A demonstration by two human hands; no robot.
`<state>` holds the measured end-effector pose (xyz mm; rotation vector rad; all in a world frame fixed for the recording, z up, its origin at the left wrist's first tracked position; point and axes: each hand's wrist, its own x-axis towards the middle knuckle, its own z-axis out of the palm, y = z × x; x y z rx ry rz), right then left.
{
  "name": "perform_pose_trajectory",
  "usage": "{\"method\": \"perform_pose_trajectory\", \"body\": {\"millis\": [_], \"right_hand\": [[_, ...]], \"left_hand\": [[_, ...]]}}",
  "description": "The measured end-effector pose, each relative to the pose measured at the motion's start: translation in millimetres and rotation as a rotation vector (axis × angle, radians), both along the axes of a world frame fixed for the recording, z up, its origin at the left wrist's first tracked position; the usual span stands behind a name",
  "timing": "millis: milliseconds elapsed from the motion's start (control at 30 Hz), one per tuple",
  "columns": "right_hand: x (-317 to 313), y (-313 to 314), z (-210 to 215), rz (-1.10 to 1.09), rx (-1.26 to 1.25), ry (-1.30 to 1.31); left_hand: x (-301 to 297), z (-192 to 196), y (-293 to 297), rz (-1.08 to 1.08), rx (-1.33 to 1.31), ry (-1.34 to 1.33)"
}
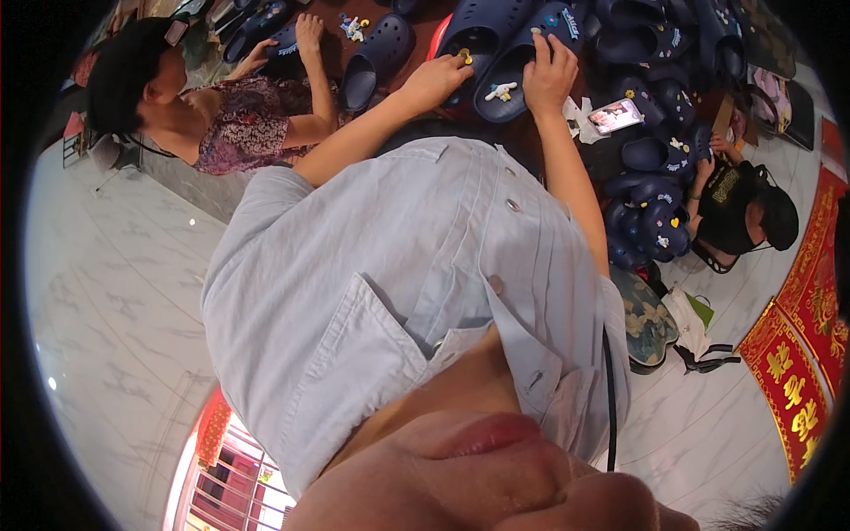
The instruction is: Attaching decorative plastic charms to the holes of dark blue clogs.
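Two navy clogs with holes lie side by side in front of me, toes toward me. My left hand (437, 81) is at the left clog (481, 28), its fingertips pinched at a small yellow shoe charm (464, 56) on the upper. The right clog (502, 82) carries a white character charm near its toe and a light blue lettering charm farther back. My right hand (551, 76) grips this clog along its right side, fingers over the upper. A small pale piece shows by those fingertips; its kind is unclear.
Another navy clog (379, 62) lies to the left, beside a white character charm (354, 28). Many decorated clogs (651, 124) are heaped at the right around a lit phone (615, 116). One person (239, 124) works at the left, another (739, 208) at the right.
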<state>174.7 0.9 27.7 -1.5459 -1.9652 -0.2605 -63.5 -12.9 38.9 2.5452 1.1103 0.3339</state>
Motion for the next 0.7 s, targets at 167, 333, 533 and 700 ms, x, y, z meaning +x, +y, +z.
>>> {"method": "perform_pose_trajectory", "body": {"millis": [167,333,533,700], "right_hand": [[-1,-1,1,0.006,-0.043,0.009],[2,-2,0,-0.015,-0.031,0.007],[-1,0,3,-0.004,-0.020,0.000],[-3,-2,3,0.003,-0.025,0.008]], "left_hand": [[-6,-7,8,0.099,-0.077,-0.308],[-9,28,53,0.564,-0.580,-0.899],[-13,-36,135,0.651,-0.884,-1.209],[-13,-67,157,0.556,-1.082,-1.037]]}}
